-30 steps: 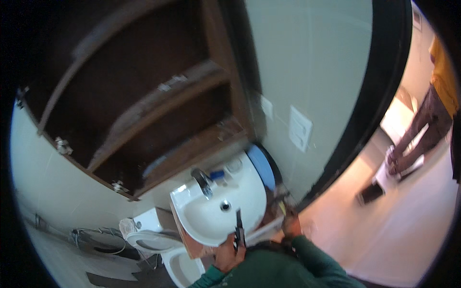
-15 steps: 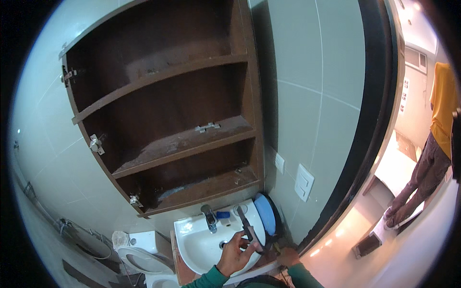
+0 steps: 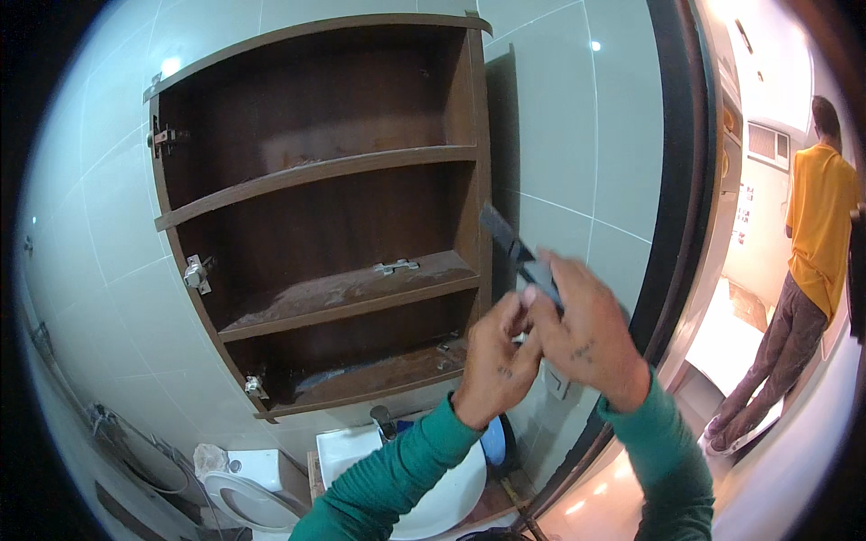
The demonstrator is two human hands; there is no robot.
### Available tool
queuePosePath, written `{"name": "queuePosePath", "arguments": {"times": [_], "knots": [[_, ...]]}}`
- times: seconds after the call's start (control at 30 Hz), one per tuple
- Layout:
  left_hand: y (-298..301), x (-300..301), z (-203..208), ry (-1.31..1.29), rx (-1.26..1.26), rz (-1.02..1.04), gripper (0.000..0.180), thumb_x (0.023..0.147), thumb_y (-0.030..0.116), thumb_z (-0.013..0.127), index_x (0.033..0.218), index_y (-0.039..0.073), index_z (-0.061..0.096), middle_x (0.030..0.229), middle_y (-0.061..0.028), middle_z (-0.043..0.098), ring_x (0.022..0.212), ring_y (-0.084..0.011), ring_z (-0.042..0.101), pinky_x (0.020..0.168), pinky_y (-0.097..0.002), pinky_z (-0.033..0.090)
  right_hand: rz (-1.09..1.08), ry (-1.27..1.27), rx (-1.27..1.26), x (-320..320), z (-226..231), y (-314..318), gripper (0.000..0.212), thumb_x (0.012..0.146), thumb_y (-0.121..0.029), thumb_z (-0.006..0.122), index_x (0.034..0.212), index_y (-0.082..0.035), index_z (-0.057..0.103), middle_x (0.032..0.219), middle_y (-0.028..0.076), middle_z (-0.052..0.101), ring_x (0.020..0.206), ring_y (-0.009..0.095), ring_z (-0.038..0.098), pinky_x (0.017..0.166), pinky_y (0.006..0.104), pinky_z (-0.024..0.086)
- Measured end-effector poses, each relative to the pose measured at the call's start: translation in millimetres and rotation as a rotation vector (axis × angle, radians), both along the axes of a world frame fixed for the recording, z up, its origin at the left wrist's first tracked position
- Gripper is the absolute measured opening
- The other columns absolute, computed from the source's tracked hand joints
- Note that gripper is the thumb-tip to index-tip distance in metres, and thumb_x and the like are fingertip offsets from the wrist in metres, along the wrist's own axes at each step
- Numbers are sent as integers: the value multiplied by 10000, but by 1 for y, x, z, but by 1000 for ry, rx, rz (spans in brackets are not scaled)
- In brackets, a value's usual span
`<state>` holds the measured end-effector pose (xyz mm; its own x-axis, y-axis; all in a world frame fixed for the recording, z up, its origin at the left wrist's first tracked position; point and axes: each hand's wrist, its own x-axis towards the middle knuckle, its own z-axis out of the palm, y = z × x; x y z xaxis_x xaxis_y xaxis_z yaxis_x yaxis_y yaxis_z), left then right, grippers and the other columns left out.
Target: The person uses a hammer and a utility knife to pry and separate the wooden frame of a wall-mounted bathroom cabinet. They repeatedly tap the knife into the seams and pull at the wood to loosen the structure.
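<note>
In front of the cabinet's right side, my right hand (image 3: 591,338) is closed around the grey handle of a flat-bladed tool (image 3: 507,236). Its dark blade points up and left, apart from the cabinet. My left hand (image 3: 498,361) is closed beside it, thumb and fingers pinched together close to the right thumb and the handle. Whatever sits in that pinch is hidden. Behind both hands stands the doorless brown wooden cabinet (image 3: 352,165), with worn, whitish patches on its lower shelves. Metal hinges (image 3: 197,273) remain along its left side, and another hinge (image 3: 397,267) lies on the middle shelf.
Below are a white sink (image 3: 451,505) with a faucet (image 3: 383,419), a blue round object (image 3: 492,442) and a toilet (image 3: 253,500). A dark door frame (image 3: 672,180) bounds the right. Beyond it a person in a yellow shirt (image 3: 821,216) stands in another room.
Both hands have risen from the sink to the cabinet's height. The tool has passed from my left hand into my right. My view has shifted slightly, and the distant person stands more fully in sight.
</note>
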<state>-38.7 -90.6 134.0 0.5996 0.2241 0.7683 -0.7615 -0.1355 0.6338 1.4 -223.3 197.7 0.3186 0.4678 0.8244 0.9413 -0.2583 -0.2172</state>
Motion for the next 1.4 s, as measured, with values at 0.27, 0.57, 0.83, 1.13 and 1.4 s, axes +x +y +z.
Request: {"name": "queuePosePath", "arguments": {"times": [0.27,0.57,0.83,1.13,1.4], "knots": [[13,24,64,-131,126,181,103,1021,22,625,1103,-4,680,996,-27,694,920,-73,609,771,-271,529,-16,-289,-13,45,72,33,436,1065,-178,501,1411,86,507,1060,322,619,972,470,648,902,516,520],[146,-5,156,-598,866,1607,169,964,272,751,1092,162,771,1111,0,777,1085,-257,682,1081,-497,407,-365,-505,-463,52,148,37,397,1047,-127,523,1402,44,568,1101,262,668,991,417,678,902,496,550],[182,26,143,-506,867,1630,215,975,390,726,1111,229,765,1101,38,764,1104,-214,664,1166,-551,266,-471,-549,-497,56,151,64,413,885,15,668,1293,-41,637,1135,194,702,1095,386,694,951,495,568],[191,30,143,-594,857,1664,211,949,425,744,1089,268,762,1062,64,759,1043,-191,662,1138,-488,276,-565,-649,-562,72,162,76,212,908,6,672,1098,-90,682,1024,157,728,985,366,733,853,494,599],[194,31,145,-618,870,1661,205,952,431,739,1085,278,763,1032,67,751,1018,-191,659,1132,-478,279,-528,-627,-544,76,158,79,163,904,8,672,1046,-71,683,934,163,735,953,375,739,835,498,596]]}}
